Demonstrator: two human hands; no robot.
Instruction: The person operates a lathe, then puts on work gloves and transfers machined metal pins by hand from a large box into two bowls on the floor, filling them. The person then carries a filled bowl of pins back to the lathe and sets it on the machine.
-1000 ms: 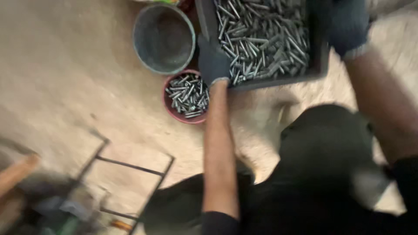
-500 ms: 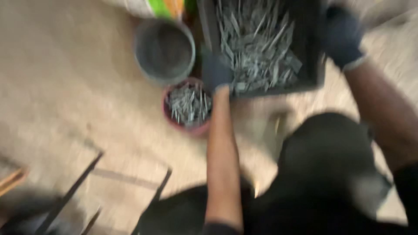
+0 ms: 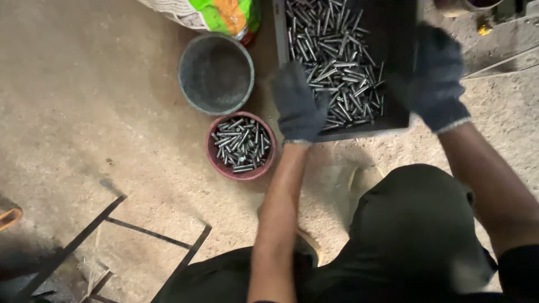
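A thin metal frame (image 3: 112,224) lies flat on the sandy floor (image 3: 84,112) at the far left, out of the way of the work. Next comes a grey bucket (image 3: 216,73). It stands upright and looks hollow inside, with nothing to see in it. A bag (image 3: 216,14) with green and orange print lies just behind it at the top edge.

Just below the bucket sits a small red bowl (image 3: 241,146). It stands upright too, with a heap of short silver bolts inside. It sits close beside the tray (image 3: 401,39), likely so bolts can go from one to the other with only a short reach.

The left hand (image 3: 297,106) wears a dark glove. It rests on the near left corner of the tray, with its fingers down among the bolts (image 3: 337,67). It looks closed around the rim there, though the glove hides the fingertips.

The tray is dark, with straight walls. The pile of bolts lies toward its left and near side, which hints that the tray is tipped that way. The bolts are thin, grey and shiny, and they lie crossed every which way.

The right hand (image 3: 435,84), gloved too, grips the tray's right wall. Two hands on both sides keep a heavy tray steady.
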